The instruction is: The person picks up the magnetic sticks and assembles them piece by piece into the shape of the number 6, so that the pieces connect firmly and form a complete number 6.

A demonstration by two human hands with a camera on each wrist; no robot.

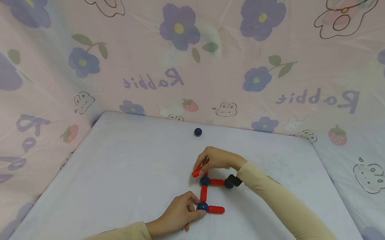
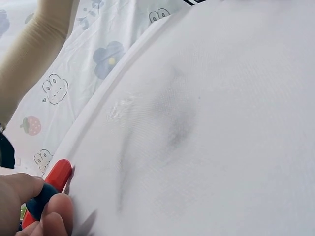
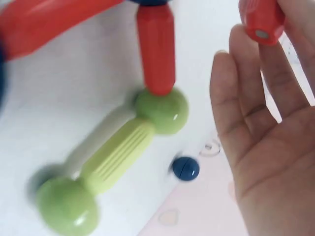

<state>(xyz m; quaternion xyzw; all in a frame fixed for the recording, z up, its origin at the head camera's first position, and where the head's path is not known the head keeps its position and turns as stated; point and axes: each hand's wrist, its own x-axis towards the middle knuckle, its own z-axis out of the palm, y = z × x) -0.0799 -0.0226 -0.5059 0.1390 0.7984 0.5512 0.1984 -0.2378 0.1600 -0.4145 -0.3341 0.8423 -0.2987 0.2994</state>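
Note:
My left hand (image 1: 180, 211) pinches a blue ball (image 1: 202, 206) between thumb and fingers at the near corner of a magnetic stick-and-ball figure. From that ball one red rod (image 1: 216, 209) points right and another red rod (image 1: 204, 193) runs away to a second blue ball (image 1: 204, 181). A further red rod (image 1: 217, 182) links this one to a third blue ball (image 1: 229, 183). Above the figure, my right hand (image 1: 219, 158) holds a loose red rod (image 3: 263, 22) with its silvery end showing. In the right wrist view, a green ball (image 3: 162, 110) joins the far red rod (image 3: 156, 51).
A light green rod (image 3: 117, 156) runs from that green ball to another green ball (image 3: 69, 206), mostly hidden behind my right hand in the head view. A lone blue ball (image 1: 198, 132) lies near the back edge of the white table (image 1: 125, 160). Patterned cloth (image 1: 196, 71) stands behind.

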